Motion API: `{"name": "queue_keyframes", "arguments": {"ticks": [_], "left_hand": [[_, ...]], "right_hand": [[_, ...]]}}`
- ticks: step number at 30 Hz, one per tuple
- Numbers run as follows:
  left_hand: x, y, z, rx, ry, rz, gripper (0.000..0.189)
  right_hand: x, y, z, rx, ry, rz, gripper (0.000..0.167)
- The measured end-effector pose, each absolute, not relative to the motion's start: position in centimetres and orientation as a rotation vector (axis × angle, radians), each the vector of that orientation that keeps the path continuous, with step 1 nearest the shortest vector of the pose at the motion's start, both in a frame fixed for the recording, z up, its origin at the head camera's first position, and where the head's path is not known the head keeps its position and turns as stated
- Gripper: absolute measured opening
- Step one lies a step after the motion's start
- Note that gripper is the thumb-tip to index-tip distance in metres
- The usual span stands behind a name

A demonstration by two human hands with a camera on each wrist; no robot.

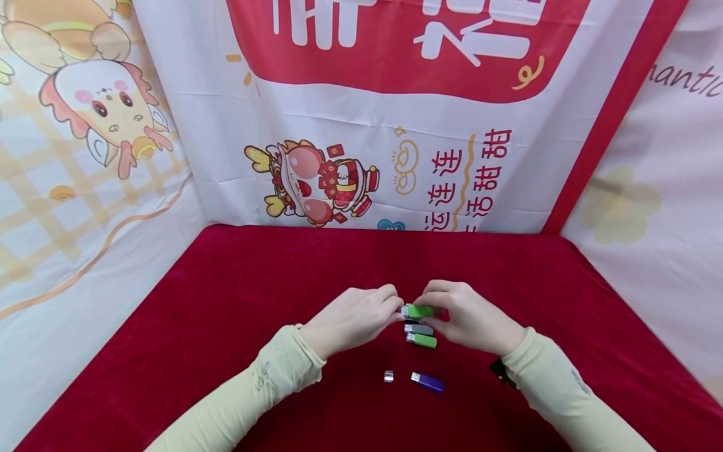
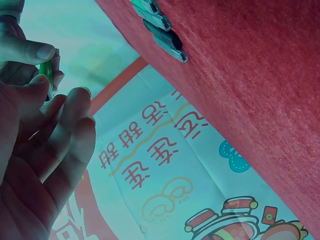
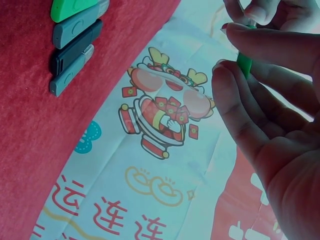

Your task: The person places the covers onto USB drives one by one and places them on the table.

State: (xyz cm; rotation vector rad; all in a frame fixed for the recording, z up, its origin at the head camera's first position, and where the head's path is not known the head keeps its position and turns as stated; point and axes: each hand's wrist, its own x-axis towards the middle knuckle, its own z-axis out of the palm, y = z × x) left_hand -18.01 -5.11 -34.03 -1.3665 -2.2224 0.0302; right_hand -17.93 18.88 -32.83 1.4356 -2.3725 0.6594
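Note:
Both hands meet over the table at a green USB stick (image 1: 420, 311) with a clear cap end. My right hand (image 1: 469, 317) pinches its green body between thumb and fingers. From the other side, my left hand (image 1: 356, 317) pinches the clear end with its fingertips. In the right wrist view the green body (image 3: 244, 65) shows between the right thumb and fingers, and the left fingertips cover most of the clear end. The left wrist view shows a narrow strip of green (image 2: 46, 70) between the two hands.
Just below the hands lie a second green USB stick (image 1: 425, 340) and a grey USB stick (image 1: 420, 329), in a row with a black stick (image 3: 77, 47). Nearer me are a purple USB stick (image 1: 429, 382) and a loose clear cap (image 1: 388, 376) on the red cloth (image 1: 237, 301).

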Motion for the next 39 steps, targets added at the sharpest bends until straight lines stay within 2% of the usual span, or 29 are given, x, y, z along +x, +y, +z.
{"name": "queue_keyframes", "arguments": {"ticks": [39], "left_hand": [[-17.83,-4.96,-34.3,-1.394,-2.3,0.044,0.017]], "right_hand": [[-17.82,18.35,-33.2,1.436,-2.44,0.656,0.028]]}}
